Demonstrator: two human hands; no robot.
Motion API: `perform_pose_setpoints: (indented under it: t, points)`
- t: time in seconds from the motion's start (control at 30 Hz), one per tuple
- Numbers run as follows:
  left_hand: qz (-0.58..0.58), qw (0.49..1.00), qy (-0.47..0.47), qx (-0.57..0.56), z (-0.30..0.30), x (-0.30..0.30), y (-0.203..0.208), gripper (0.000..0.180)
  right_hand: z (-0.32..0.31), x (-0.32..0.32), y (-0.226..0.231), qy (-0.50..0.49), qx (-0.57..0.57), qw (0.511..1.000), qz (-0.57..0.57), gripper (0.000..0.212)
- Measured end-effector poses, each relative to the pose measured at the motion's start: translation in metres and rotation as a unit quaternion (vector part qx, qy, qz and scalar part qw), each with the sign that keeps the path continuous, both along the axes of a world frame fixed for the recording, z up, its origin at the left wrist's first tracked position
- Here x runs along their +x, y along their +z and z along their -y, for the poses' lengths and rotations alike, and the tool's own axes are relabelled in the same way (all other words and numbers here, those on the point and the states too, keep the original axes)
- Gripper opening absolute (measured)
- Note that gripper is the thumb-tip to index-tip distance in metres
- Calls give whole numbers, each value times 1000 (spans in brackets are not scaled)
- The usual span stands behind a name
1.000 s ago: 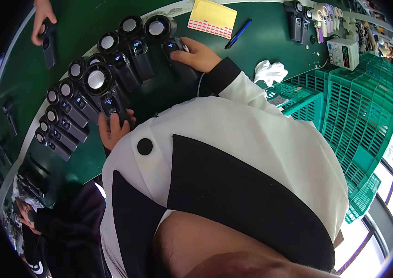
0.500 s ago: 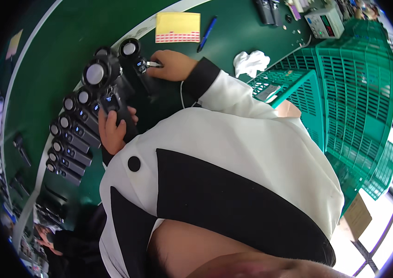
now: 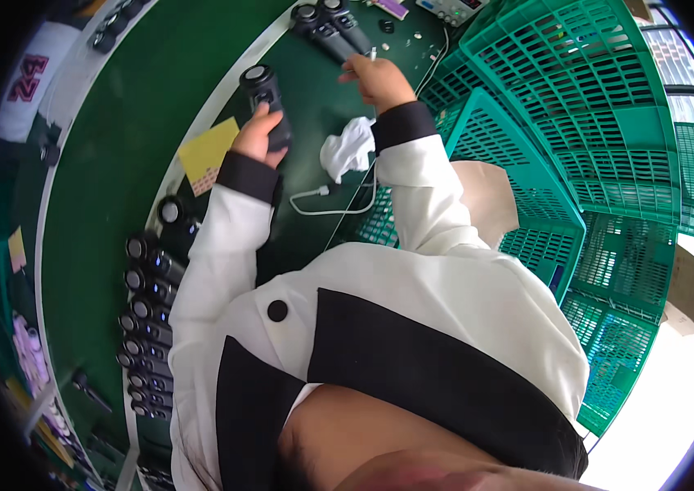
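Observation:
My left hand [image 3: 255,137] is wrapped round a dark handheld device [image 3: 281,129] with a round silver-faced head, held over the green table. The thumb lies on its front, near the head. To the right, my right hand [image 3: 381,82] pinches a slim white plug [image 3: 374,54], beside two similar dark devices [image 3: 334,31] at the far edge. A white cable [image 3: 339,213] curls on the table below, its loose connector [image 3: 324,190] near a crumpled white cloth [image 3: 348,149]. Whether the cable joins the pinched plug is hidden by my right arm.
A row of several dark devices [image 3: 150,348] lies along the left table edge, partly behind my left sleeve. A yellow paper pad [image 3: 209,155] is left of my left hand. Green plastic crates [image 3: 518,164] stand on the right; an instrument box [image 3: 449,10] is at the top.
The view has shifted toward the right end of the table. Both hands have moved farther away; my left hand holds a device near the pad, and my right hand's plug is away from the earlier device.

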State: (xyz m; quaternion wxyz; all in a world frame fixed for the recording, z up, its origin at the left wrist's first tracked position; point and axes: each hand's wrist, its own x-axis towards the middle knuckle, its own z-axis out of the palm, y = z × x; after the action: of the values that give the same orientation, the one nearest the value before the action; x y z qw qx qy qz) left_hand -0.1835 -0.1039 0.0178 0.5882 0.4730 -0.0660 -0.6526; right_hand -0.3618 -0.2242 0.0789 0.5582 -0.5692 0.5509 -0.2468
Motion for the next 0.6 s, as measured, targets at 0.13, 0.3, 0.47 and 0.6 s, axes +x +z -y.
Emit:
perform_pose_setpoints:
  t: [0.13, 0.3, 0.47, 0.6]
  points:
    - [112, 992, 60, 8, 77, -10, -41, 42, 57, 12, -49, -20, -207, 923, -323, 44]
    - [493, 865, -80, 54, 99, 3, -54, 33, 115, 22, -77, 7, -242, 859, -451, 40]
    - [812, 572, 90, -71, 116, -31, -13, 24, 147, 18, -69, 125, -219, 845, -471, 48]
    - [708, 699, -53, 82, 179, -63, -16, 47, 154, 29, -67, 156, -94, 909, -374, 53]
